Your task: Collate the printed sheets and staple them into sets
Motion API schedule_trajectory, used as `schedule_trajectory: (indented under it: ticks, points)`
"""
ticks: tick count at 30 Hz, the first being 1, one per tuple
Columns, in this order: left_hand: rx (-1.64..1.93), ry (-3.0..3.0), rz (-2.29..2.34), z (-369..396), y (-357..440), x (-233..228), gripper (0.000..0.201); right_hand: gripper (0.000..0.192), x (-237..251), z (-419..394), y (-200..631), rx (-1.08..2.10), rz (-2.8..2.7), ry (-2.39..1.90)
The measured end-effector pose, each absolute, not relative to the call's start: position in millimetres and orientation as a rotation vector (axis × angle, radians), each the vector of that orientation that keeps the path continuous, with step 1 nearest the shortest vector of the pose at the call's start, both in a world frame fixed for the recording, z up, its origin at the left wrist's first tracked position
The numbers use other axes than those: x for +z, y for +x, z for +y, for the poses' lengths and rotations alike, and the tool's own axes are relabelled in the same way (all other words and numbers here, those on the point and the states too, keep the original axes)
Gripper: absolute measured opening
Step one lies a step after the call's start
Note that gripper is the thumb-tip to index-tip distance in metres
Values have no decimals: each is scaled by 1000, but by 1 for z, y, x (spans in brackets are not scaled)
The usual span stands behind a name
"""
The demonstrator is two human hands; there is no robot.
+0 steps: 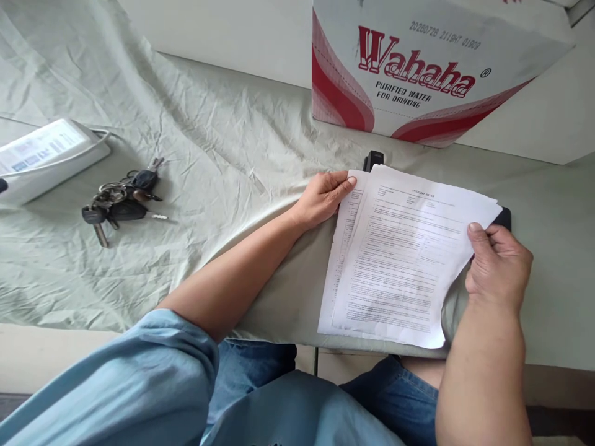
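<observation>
Several printed paper sheets (404,260) lie fanned out in front of me, the top one headed "Overleaf Notes". My left hand (323,197) pinches the upper left corner of the lower sheets, thumb on top. On the other side, my right hand (499,263) grips the right edge of the sheets between thumb and curled fingers. Behind the top edge of the paper pokes out a black object (374,160), possibly a stapler, mostly covered. Another dark object (504,218) shows just beyond the right hand, partly hidden by the sheets.
A white and red Wahaha water carton (418,74) stands at the back against a pale wall. On the left, a bunch of keys (125,198) lies on the wrinkled green cloth (223,155). A white device with a cable (56,155) sits at the far left.
</observation>
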State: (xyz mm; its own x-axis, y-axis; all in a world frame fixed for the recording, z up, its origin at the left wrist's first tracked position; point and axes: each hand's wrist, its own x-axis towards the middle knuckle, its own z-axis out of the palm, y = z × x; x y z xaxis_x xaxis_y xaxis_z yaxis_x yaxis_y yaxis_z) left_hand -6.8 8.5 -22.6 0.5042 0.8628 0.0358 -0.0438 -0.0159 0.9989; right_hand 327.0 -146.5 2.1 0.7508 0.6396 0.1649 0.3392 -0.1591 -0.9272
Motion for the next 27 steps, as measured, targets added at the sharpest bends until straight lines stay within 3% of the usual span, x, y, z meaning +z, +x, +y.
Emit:
schedule_trajectory:
  ticks: [8,17,27]
  points:
    - [830,1448,758,7,-8,-20,85,56,2,-144,317,351,-795,-1758]
    - [808,1374,714,7,-9,-20,75,48,2,-146,312,384,-818,-1782]
    - [797,1359,690,8,-10,-21,73,51,0,-146,311,424,-881,-1774]
